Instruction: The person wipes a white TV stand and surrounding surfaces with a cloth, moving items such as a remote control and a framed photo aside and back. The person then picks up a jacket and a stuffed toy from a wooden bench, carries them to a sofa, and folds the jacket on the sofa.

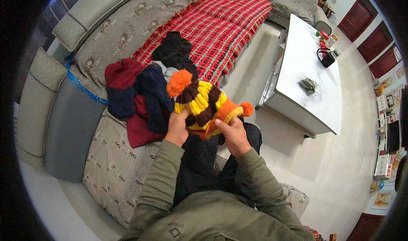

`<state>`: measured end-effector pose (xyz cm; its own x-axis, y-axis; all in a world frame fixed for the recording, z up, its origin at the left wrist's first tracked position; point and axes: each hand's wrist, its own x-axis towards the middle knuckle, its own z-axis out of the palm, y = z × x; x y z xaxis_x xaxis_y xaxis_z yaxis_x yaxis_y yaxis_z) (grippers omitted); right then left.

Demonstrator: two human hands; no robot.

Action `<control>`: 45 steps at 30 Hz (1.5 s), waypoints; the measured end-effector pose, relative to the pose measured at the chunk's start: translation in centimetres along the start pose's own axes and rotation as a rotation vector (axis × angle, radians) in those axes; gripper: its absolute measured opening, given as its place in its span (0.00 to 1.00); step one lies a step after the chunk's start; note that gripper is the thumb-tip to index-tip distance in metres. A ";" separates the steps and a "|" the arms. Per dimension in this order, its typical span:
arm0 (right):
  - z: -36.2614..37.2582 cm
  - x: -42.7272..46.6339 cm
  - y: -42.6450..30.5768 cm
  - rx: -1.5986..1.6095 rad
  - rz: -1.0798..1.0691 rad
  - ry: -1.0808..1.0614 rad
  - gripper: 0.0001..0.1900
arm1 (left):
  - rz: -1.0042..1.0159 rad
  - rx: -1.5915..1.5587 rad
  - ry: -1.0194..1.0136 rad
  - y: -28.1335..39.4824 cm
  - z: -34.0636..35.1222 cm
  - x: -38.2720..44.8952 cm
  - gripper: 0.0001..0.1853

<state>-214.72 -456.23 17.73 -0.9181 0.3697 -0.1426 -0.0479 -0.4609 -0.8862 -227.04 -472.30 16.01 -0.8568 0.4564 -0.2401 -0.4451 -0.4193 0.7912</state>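
Both of my hands hold a knitted hat [200,105] above my lap, striped yellow and dark brown with orange trim. A large orange pompom tops its crown at the upper left, and a smaller one hangs at its right end. My left hand [179,126] grips the brown and yellow side, thumb on the knit. My right hand [234,134] pinches the orange and yellow edge between thumb and fingers. Just left of the hat lies a heap of dark red and navy clothing [149,97] on the sofa. Black fabric [173,51] lies beyond it.
A red checked fringed blanket [220,27] covers part of the patterned sofa [118,164]. On the right stands a white table [302,110] with a crumpled dark cloth-like item [307,85], a black-handled container [328,58] and red items. Tiled floor [344,151] runs beside it.
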 end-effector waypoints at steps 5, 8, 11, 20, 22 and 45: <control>-6.2 -0.7 0.8 -0.547 0.053 0.106 0.10 | 0.034 0.194 -0.124 5.5 1.3 -0.9 0.19; -3.5 0.0 -3.8 -0.688 -0.247 0.018 0.28 | -0.044 0.227 -0.245 6.9 0.7 -1.1 0.20; -1.4 0.7 -3.8 -0.278 -0.077 -0.439 0.51 | -0.128 0.015 -0.131 7.4 3.2 -3.2 0.24; 0.6 1.9 -0.2 -0.137 0.200 -0.299 0.29 | -0.240 0.051 -0.190 4.4 -5.2 -2.8 0.31; 1.0 2.3 1.0 -0.114 0.221 -0.313 0.28 | -0.184 -0.042 -0.259 3.3 -7.5 -4.8 0.39; 18.7 -2.7 25.6 -0.985 -0.150 -0.836 0.28 | -0.104 0.341 0.924 -0.9 -39.3 -36.6 0.22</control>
<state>-220.85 -484.07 3.67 -0.9117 -0.4105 -0.0140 -0.1916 0.4551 -0.8696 -205.50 -519.42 1.97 -0.7484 -0.3743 -0.5476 -0.5555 -0.0974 0.8258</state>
